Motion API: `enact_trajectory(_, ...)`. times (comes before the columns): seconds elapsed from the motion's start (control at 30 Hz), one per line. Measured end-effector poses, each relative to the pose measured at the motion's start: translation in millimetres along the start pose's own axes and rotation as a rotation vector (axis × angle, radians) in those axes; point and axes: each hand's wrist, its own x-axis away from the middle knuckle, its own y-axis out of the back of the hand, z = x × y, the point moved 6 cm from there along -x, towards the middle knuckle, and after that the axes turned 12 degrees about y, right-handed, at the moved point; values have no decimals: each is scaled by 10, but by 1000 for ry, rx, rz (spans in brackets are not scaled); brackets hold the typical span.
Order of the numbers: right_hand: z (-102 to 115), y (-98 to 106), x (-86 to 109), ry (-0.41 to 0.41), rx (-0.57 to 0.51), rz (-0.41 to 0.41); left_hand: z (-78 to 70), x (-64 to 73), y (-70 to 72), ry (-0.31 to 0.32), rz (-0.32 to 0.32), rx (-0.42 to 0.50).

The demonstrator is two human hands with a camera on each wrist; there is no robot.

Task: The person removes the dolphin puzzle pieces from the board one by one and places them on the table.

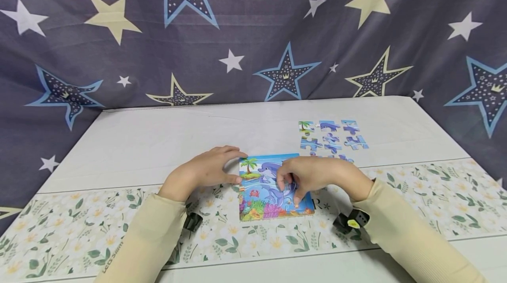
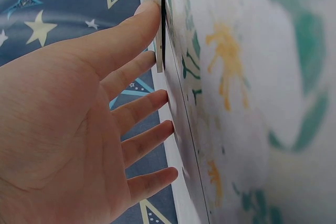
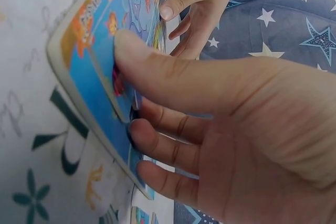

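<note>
A puzzle board (image 1: 253, 206) with a dolphin, palm tree and coral picture lies in front of me. My left hand (image 1: 207, 168) is at its left side, fingers spread, with the thumb tip at the board's edge in the left wrist view. Over the board's right half, my right hand (image 1: 317, 173) pinches a puzzle piece (image 3: 106, 62) near the lower right corner. Its thumb (image 3: 152, 66) lies on top of the piece and the other fingers bend in beside it. In the head view this hand hides part of the dolphin picture.
Loose puzzle pieces (image 1: 310, 143) lie in rows behind the board to the right, the nearest row partly covered by my right hand. A floral strip (image 1: 222, 243) runs across the white table (image 1: 190, 129). A dark star-patterned curtain (image 1: 253, 32) hangs behind.
</note>
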Motion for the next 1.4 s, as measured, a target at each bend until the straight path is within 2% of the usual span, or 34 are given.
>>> enact_trajectory(0.63,-6,9,33,-33,-34,15,-15,9,-6,-9,-5,-5)
enact_trajectory(0.83,-6,38,49,-22,-106,10,-9,13,-6,0,-3,-1)
enact_trajectory(1.1,-11,129,98,18,-118,-5,-4,12,-8,15,3,6)
enact_trajectory(1.4,-45,289,223,35,-110,-65,-10,16,-1,11,1,4)
